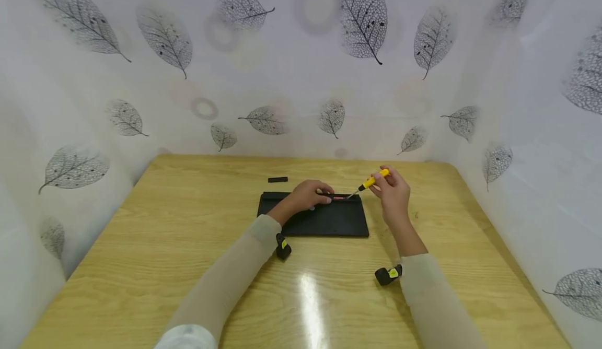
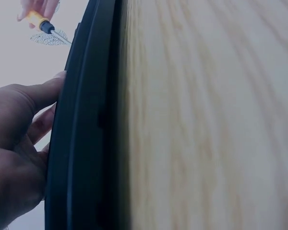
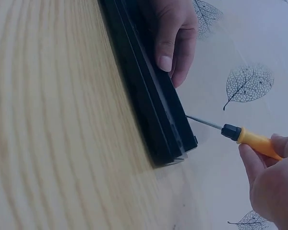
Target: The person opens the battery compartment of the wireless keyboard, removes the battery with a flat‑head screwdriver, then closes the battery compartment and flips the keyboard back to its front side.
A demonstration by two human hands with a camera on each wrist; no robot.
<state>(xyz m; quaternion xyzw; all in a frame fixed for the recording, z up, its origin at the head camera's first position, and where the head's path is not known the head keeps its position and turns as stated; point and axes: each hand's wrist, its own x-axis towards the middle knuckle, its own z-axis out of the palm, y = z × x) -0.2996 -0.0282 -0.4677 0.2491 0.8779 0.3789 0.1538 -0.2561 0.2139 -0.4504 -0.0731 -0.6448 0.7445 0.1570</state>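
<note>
A flat black device (image 1: 324, 223), shaped like a keyboard lying underside up, rests on the table. A narrow slot along its raised back ridge shows a small red battery (image 1: 338, 198). My left hand (image 1: 308, 195) holds the device at this ridge, thumb on the near side and fingers over the far side. In my right hand (image 1: 395, 195) is a screwdriver (image 1: 374, 180) with a yellow handle, pinched between thumb and fingers. Its thin metal shaft (image 3: 204, 121) slants down to the slot, the tip at the battery's right end. The ridge hides the tip in both wrist views.
Behind the device lies a small black strip, like a battery cover (image 1: 278, 179). The wooden table (image 1: 188, 265) ends at a leaf-patterned curtain (image 1: 291, 77) at the back and sides. A black wrist camera (image 1: 283, 247) hangs below the left cuff, another wrist camera (image 1: 388, 275) by the right.
</note>
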